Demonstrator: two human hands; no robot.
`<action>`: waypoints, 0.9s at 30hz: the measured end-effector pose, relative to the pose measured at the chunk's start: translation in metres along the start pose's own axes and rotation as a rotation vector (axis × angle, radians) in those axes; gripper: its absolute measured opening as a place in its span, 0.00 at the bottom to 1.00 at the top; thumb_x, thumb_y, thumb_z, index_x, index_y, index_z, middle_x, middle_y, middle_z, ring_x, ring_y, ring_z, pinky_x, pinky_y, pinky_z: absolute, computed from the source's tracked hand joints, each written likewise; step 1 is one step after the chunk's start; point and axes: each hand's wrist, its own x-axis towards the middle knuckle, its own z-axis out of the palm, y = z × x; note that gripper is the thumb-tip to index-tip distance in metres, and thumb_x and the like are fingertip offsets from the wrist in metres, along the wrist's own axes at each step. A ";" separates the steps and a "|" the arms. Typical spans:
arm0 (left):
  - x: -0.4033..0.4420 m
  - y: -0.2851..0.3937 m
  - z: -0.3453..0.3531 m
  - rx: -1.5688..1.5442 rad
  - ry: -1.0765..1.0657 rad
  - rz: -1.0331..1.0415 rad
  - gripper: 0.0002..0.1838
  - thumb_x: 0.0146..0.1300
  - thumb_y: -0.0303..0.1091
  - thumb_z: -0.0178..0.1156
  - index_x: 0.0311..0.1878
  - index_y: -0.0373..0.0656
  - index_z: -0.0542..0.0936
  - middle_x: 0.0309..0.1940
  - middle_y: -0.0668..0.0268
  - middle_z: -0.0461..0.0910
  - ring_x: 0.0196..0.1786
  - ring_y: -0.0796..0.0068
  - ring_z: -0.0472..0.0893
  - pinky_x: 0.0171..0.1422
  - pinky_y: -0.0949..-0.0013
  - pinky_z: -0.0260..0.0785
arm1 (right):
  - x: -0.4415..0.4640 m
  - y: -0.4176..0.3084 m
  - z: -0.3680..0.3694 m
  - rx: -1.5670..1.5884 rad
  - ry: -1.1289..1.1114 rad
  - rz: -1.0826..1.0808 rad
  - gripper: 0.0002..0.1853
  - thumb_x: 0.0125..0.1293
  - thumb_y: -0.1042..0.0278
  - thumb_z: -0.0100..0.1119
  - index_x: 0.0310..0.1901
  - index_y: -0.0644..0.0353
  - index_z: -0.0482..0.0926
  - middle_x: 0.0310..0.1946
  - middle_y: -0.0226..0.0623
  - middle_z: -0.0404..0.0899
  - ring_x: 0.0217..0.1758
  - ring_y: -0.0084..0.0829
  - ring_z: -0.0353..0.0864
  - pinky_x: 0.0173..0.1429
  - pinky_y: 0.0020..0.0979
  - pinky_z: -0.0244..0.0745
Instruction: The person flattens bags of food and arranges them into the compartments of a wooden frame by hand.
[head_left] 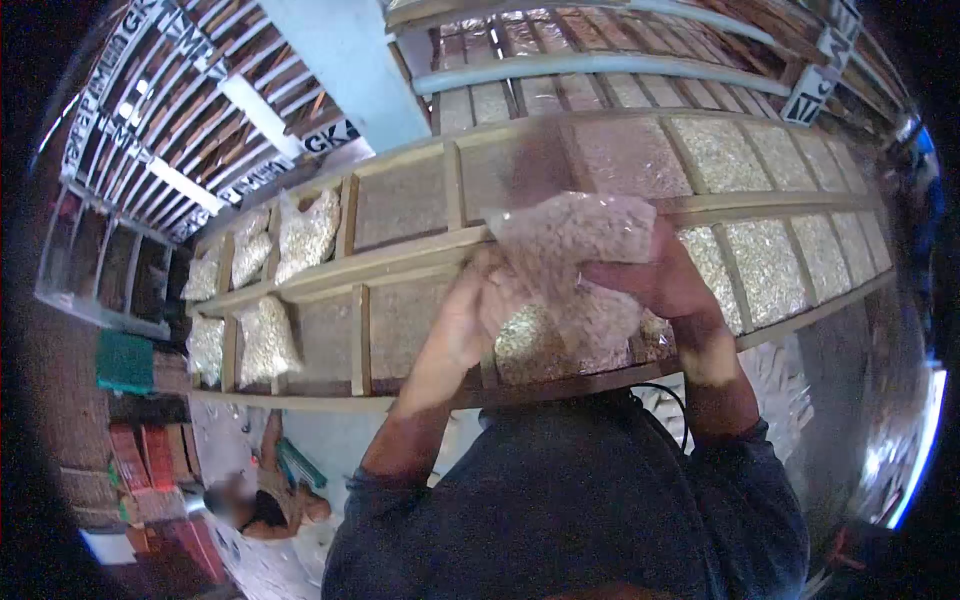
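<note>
A clear plastic bag of pale chips is held up over the long wooden tray. My right hand grips the bag at its right side, with its fingers at the bag's middle. My left hand is at the bag's left edge, with its fingers partly hidden and blurred; whether it grips the plastic is not clear. Below the bag, loose pale pieces lie in a near-row compartment.
Filled bags stand in the tray's left compartments. Compartments to the right hold spread pale pieces. Slatted racks rise behind. A person sits on the floor at lower left, near a green crate.
</note>
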 end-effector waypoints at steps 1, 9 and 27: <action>-0.002 -0.008 0.007 0.092 0.054 -0.075 0.30 0.74 0.51 0.61 0.68 0.37 0.72 0.61 0.61 0.82 0.62 0.66 0.82 0.70 0.60 0.72 | 0.001 -0.005 -0.003 -0.132 -0.075 -0.094 0.22 0.67 0.68 0.70 0.60 0.66 0.80 0.58 0.42 0.84 0.62 0.36 0.82 0.70 0.37 0.74; -0.019 -0.034 0.029 0.045 0.118 -0.115 0.31 0.64 0.25 0.70 0.71 0.42 0.73 0.62 0.62 0.82 0.63 0.64 0.81 0.69 0.59 0.73 | -0.013 0.013 -0.013 -0.189 0.039 0.263 0.20 0.71 0.59 0.67 0.57 0.65 0.83 0.52 0.38 0.88 0.54 0.31 0.85 0.62 0.34 0.78; -0.055 0.005 0.057 2.031 0.108 -0.009 0.28 0.59 0.49 0.76 0.50 0.42 0.72 0.32 0.50 0.84 0.38 0.47 0.88 0.42 0.46 0.77 | -0.031 0.072 0.021 -1.212 -0.403 -0.214 0.33 0.76 0.49 0.55 0.78 0.53 0.64 0.80 0.55 0.56 0.84 0.58 0.50 0.86 0.57 0.36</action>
